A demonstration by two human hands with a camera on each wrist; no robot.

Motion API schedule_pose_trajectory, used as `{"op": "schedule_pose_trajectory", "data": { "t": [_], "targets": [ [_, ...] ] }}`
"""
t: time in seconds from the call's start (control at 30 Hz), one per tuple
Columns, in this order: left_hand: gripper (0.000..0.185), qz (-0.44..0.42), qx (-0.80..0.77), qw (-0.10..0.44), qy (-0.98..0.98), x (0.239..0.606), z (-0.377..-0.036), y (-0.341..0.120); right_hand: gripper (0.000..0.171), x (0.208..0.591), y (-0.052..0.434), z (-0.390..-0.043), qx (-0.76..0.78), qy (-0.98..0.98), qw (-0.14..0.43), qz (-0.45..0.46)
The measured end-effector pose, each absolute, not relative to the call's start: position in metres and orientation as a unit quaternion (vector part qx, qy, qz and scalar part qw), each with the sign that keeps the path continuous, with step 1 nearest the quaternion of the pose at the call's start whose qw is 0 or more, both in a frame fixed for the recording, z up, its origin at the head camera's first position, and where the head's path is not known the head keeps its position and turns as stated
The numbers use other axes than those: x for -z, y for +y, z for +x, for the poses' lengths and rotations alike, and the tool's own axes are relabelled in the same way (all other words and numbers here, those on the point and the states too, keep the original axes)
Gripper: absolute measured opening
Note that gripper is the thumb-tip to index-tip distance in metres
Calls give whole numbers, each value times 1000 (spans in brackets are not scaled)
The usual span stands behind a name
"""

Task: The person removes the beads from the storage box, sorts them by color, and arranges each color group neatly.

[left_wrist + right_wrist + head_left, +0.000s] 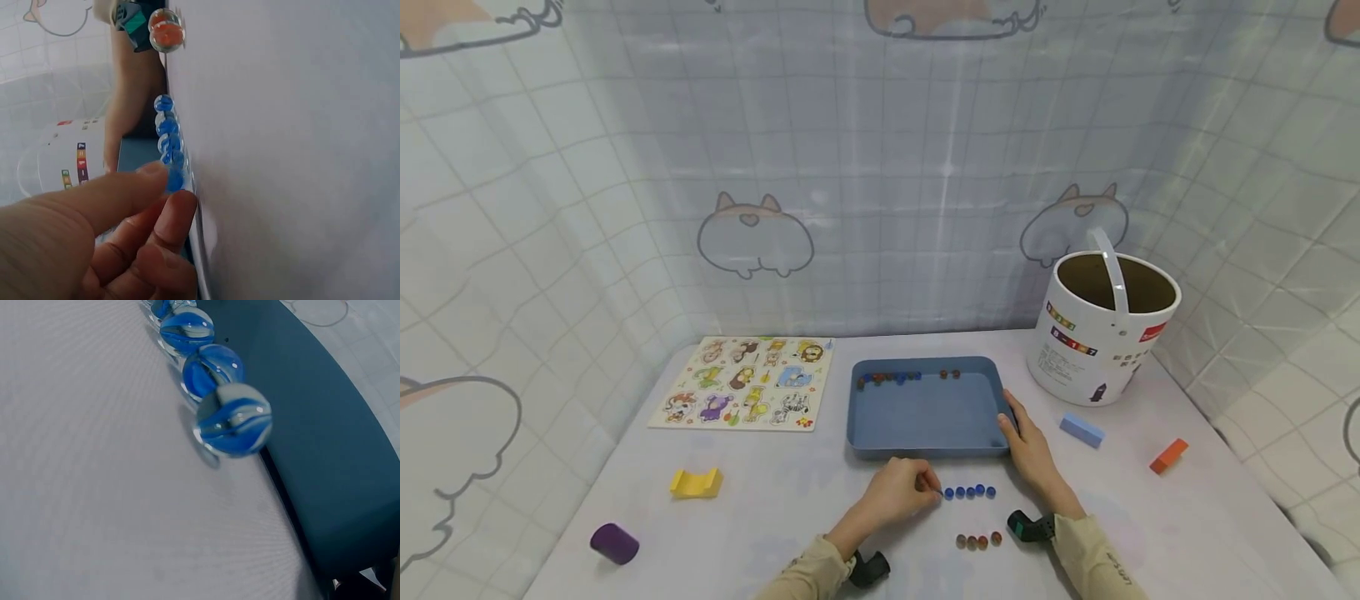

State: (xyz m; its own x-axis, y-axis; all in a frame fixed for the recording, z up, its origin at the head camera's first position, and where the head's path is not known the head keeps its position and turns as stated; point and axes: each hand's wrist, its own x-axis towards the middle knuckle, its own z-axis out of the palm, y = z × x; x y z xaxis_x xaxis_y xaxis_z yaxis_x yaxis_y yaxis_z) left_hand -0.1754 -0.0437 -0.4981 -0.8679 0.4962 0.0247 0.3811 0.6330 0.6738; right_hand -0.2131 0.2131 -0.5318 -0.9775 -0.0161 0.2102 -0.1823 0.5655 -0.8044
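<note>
A row of blue marbles (973, 492) (165, 128) (215, 370) lies on the white table just in front of a blue tray (925, 417) (319, 437). My left hand (934, 492) (167, 186) pinches the leftmost blue marble (175, 181) between thumb and finger. My right hand (1011, 421) rests with straight fingers against the tray's right front corner. Several dark and reddish marbles (891, 377) line the tray's far wall. A short row of red-brown marbles (978, 542) (165, 34) lies nearer to me. The right hand is out of the right wrist view.
An animal puzzle board (745, 383) lies at the back left. In front of it are a yellow block (696, 483) and a purple cylinder (614, 543). A white bucket (1101, 333) (56, 165) stands at the right, with a light blue block (1082, 430) and an orange block (1168, 456) nearby.
</note>
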Motion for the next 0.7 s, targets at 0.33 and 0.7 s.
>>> {"op": "schedule_pose_trajectory", "data": {
  "t": [0.33, 0.7],
  "targets": [
    [7, 230, -362, 55, 902, 499, -174, -43, 57, 533, 214, -214, -462, -881, 88, 56],
    [8, 221, -351, 33, 909, 490, -173, -44, 57, 532, 213, -214, -457, -882, 96, 59]
  ]
}}
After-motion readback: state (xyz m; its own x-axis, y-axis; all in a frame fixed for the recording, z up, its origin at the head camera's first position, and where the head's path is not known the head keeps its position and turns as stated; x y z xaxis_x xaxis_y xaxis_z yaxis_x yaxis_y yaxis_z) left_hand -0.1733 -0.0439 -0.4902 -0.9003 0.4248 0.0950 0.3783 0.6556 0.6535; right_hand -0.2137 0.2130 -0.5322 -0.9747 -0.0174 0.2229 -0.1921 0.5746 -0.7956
